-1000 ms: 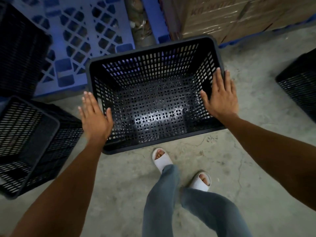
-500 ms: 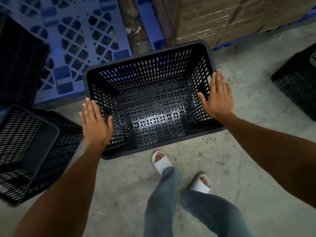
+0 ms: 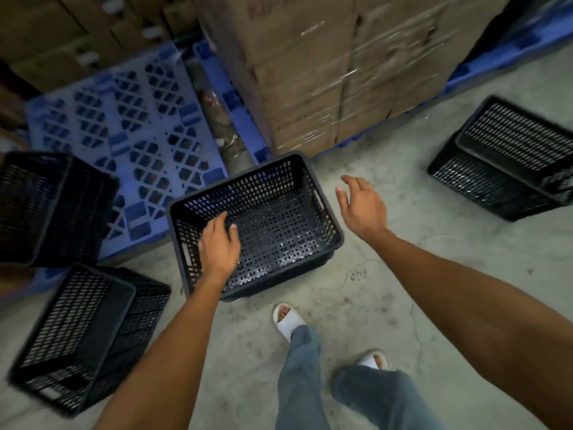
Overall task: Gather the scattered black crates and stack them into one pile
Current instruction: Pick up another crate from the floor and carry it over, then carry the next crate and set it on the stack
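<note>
Four black crates, maybe more, show in your head view, and none is yet gathered with the rest into a single pile. Take the upright crate on the concrete floor as your landmark; it stands open side up, just ahead of your white sandal.

Your left hand reaches down inside it near its left wall, fingers loosely curled and a little apart, clamped on nothing that you can see; whether the fingertips touch the mesh cannot be told. Your right hand hangs just to the right of the crate's right rim, fingers spread, clear of the crate and empty.

Left of the landmark and nearer you, a tipped crate lies on its side; it may be one crate nested in another, but the dark mesh does not let you tell. Farther left, a second tipped crate rests partly on the blue pallet, which lies behind and left of the landmark. Well to the right of the landmark, two crates sit on the floor leaning, one nested in the other. Behind the landmark stands a wrapped block of cardboard boxes.

By this showing you are early to midway: the landmark looks like the base, one nested pair exists on the right, and the left crates remain to be fetched.
</note>
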